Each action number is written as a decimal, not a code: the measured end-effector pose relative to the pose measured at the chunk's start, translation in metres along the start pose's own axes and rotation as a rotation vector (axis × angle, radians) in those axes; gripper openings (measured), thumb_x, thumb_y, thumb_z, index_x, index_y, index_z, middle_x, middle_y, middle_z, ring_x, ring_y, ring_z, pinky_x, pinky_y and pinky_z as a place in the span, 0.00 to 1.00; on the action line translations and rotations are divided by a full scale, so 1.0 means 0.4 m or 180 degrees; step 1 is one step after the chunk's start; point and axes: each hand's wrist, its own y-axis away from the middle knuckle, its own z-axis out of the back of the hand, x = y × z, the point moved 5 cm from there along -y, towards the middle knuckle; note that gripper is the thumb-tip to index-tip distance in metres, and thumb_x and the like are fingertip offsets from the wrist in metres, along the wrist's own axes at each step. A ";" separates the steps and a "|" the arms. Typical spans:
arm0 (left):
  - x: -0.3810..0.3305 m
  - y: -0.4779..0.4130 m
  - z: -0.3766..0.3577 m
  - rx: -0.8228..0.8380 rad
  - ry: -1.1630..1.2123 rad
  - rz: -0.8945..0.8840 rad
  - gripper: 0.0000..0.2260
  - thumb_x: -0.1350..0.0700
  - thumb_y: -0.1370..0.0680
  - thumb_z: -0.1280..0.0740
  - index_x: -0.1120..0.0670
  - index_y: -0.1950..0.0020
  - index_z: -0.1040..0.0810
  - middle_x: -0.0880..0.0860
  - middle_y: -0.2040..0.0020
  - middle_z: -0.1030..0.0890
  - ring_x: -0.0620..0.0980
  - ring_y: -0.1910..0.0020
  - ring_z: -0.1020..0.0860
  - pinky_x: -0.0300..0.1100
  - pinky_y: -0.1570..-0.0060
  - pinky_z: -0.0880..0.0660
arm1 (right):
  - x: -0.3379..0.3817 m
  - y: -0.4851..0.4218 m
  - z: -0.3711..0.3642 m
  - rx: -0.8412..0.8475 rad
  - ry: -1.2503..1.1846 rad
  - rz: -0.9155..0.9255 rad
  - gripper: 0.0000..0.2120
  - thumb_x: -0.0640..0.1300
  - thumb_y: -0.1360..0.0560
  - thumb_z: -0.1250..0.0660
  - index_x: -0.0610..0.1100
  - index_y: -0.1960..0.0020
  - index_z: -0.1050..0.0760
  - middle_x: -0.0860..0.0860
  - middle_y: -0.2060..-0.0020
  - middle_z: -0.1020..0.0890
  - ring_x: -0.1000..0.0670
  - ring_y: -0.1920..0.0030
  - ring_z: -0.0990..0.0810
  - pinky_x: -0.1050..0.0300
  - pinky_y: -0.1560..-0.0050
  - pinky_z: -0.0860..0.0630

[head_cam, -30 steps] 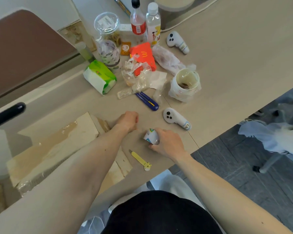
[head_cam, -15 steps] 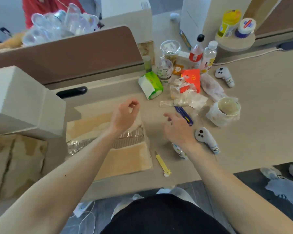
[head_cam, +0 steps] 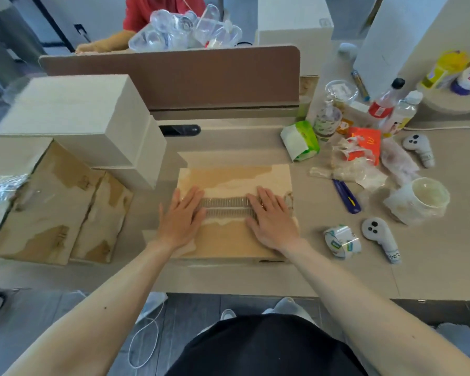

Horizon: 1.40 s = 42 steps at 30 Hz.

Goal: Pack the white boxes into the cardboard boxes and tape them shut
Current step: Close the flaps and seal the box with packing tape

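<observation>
A closed cardboard box [head_cam: 228, 240] lies flat on the table before me, with a strip of clear tape [head_cam: 225, 206] running along its middle seam. My left hand [head_cam: 181, 217] lies flat on the left end of the tape, fingers straight. My right hand [head_cam: 272, 217] presses flat on the right end. A roll of clear tape [head_cam: 342, 241] rests on the table to the right of the box. Two white boxes [head_cam: 87, 115] are stacked at the left, behind another worn cardboard box [head_cam: 52, 210].
Right of the box lie a blue utility knife [head_cam: 346, 196], two white controllers [head_cam: 381, 240], a wrapped cup [head_cam: 421, 199], bottles, a green tissue pack [head_cam: 300, 141] and wrappers. A brown divider [head_cam: 201, 74] stands behind. Beyond it, a person in red sits.
My right hand let go of the tape roll, which now lies on the table. Both hands moved onto the cardboard box and lie flat on the taped seam. The view swung left.
</observation>
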 end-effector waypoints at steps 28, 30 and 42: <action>0.024 -0.040 -0.002 -0.0107 0.1048 -0.0450 0.32 0.31 0.24 0.44 0.43 0.23 0.39 0.39 0.20 0.50 0.53 0.22 0.45 0.55 0.25 0.45 | -0.088 0.031 0.021 0.0121 -0.0735 -0.0745 0.30 0.62 0.21 0.42 0.59 0.22 0.47 0.60 0.21 0.56 0.47 0.22 0.44 0.46 0.29 0.36; 0.026 -0.043 0.000 -0.0114 0.1132 -0.0466 0.31 0.33 0.24 0.41 0.44 0.23 0.38 0.39 0.20 0.50 0.51 0.22 0.44 0.55 0.25 0.42 | -0.090 0.032 0.029 0.0145 -0.0747 -0.0779 0.31 0.64 0.22 0.42 0.60 0.22 0.47 0.61 0.21 0.57 0.50 0.23 0.44 0.47 0.32 0.33; 0.009 -0.003 0.021 -0.0359 0.1343 -0.0405 0.31 0.39 0.25 0.30 0.47 0.25 0.33 0.40 0.20 0.46 0.49 0.23 0.42 0.53 0.26 0.40 | -0.066 0.058 0.042 -0.0070 -0.1061 -0.0761 0.34 0.63 0.25 0.34 0.57 0.23 0.40 0.60 0.21 0.52 0.48 0.24 0.41 0.48 0.29 0.36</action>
